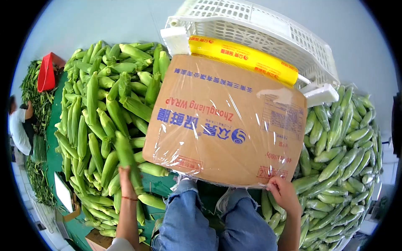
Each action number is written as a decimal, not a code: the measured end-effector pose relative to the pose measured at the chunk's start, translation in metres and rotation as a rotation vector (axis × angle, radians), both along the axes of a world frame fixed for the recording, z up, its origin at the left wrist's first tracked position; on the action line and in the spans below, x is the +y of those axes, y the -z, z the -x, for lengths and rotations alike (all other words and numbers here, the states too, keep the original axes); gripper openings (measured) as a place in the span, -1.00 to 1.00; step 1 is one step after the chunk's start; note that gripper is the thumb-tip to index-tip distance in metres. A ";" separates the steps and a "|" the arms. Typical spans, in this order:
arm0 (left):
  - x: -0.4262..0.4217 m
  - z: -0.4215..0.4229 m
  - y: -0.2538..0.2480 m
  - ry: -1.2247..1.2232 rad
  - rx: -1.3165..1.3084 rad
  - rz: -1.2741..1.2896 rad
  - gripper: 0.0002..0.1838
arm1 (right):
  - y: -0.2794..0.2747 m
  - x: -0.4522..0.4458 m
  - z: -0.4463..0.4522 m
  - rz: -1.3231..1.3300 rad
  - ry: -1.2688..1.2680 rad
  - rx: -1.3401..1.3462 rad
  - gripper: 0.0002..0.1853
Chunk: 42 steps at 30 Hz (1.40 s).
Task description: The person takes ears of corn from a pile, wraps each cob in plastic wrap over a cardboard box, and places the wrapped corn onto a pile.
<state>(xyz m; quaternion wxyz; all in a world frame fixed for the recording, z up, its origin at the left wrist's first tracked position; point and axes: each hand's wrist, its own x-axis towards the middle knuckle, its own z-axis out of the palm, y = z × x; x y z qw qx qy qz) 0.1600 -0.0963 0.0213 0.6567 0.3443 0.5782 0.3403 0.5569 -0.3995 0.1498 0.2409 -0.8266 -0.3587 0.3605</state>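
Observation:
My left hand [127, 184] is closed round the lower end of a green ear of corn in its husk [124, 154], slightly blurred, left of the cardboard. At the cardboard's near right edge, my right hand [282, 193] pinches the edge of the clear plastic wrap [234, 169]. That film lies stretched over a printed cardboard box surface [201, 96] in front of my knees. It runs from a yellow-labelled roll [247, 57] at the far side, held between two white foam end blocks [176, 40].
Unwrapped corn [96, 108] is heaped on the left, film-wrapped corn [339, 167] on the right. A white plastic crate [251, 21] stands behind the roll. Far left are a red container [47, 73], a scale [63, 191] and another person [20, 127]. My knees [184, 221] are below the cardboard.

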 end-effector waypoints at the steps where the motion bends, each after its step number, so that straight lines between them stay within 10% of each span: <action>1: 0.000 -0.014 -0.036 0.004 -0.015 -0.094 -0.46 | 0.002 -0.001 0.000 -0.019 -0.004 -0.006 -0.89; 4: 0.006 -0.046 -0.095 0.378 -0.039 -0.336 -0.35 | -0.001 0.003 0.007 0.033 0.005 -0.109 -0.89; 6: 0.021 -0.107 -0.147 0.993 0.293 -1.097 -0.38 | 0.001 0.004 0.011 0.023 -0.044 -0.252 -0.90; 10: -0.013 -0.212 -0.163 1.315 0.398 -1.628 -0.38 | 0.002 -0.001 0.025 0.045 0.003 -0.430 -0.90; 13: -0.014 -0.244 -0.132 1.526 0.286 -1.415 -0.39 | -0.021 -0.010 0.025 0.013 0.070 -0.071 -0.85; 16: -0.006 -0.255 -0.135 1.614 0.314 -1.279 -0.42 | -0.025 -0.007 0.026 -0.648 0.353 0.375 -0.71; 23: -0.044 -0.214 -0.112 0.949 0.529 -1.620 -0.41 | 0.023 0.102 -0.001 -0.375 -0.085 -0.891 -0.39; 26: -0.033 -0.163 -0.076 1.006 0.624 -1.503 -0.49 | 0.029 0.107 -0.010 -0.378 -0.074 -0.844 -0.43; 28: -0.010 -0.144 -0.077 1.035 0.611 -0.895 -0.68 | 0.026 0.111 -0.014 -0.438 -0.076 -0.870 -0.48; 30: 0.028 -0.184 -0.120 0.939 0.434 -0.867 -0.87 | 0.028 0.116 -0.016 -0.516 -0.095 -0.890 -0.50; 32: 0.051 -0.248 -0.146 0.942 0.331 -1.471 -0.91 | 0.036 0.119 -0.022 -0.573 -0.119 -0.891 -0.51; 36: 0.054 -0.323 -0.111 1.608 0.640 -1.428 -0.89 | 0.036 0.124 -0.021 -0.581 -0.099 -0.900 -0.54; 42: -0.034 -0.249 -0.142 1.513 0.692 -1.156 -0.60 | 0.002 0.111 -0.009 -0.037 -0.257 -0.447 -0.51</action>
